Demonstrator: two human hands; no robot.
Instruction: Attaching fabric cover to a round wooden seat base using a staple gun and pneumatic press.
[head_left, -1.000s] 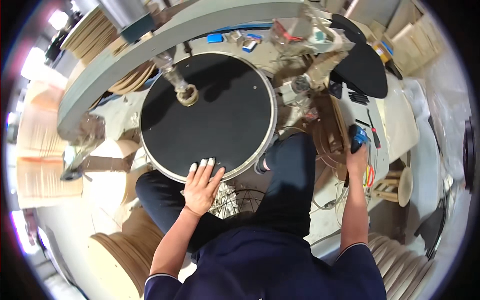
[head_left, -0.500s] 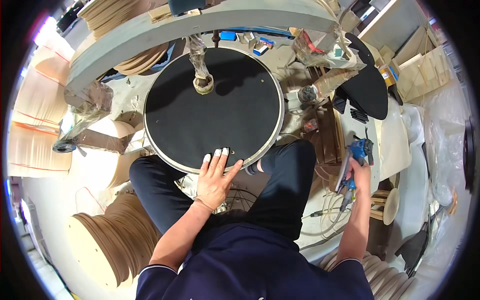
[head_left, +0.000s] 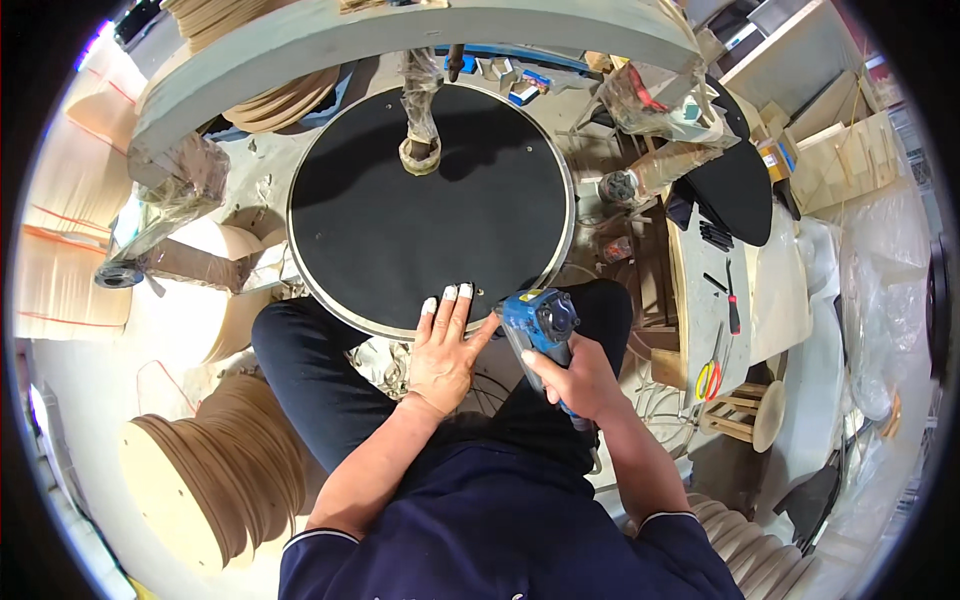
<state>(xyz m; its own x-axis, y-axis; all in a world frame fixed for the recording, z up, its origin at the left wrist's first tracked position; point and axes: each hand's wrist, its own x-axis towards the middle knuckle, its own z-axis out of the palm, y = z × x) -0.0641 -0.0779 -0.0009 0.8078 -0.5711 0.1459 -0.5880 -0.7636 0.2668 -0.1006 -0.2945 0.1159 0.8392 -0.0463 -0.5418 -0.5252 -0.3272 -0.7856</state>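
A large round disc with a black cover [head_left: 420,230] and a pale rim lies in front of my knees. My left hand [head_left: 445,350] presses flat on its near edge, fingers spread, with white wrappings on several fingertips. In my right hand [head_left: 580,375] is a blue air staple gun [head_left: 535,318], gripped by its handle. The staple gun's nose is close to the disc's near right rim, beside my left index finger. I cannot tell whether it touches the rim.
A grey curved beam [head_left: 400,45] spans the far side, with a plastic-wrapped post [head_left: 420,110] standing over the disc. On the right bench lie yellow-and-red scissors [head_left: 711,375] and a red-handled tool [head_left: 733,310]. Stacked wooden discs [head_left: 210,480] stand at lower left.
My right hand has brought the staple gun left from beside the bench to the disc's near edge. My left hand stays on the disc, its index finger closer to the rim.
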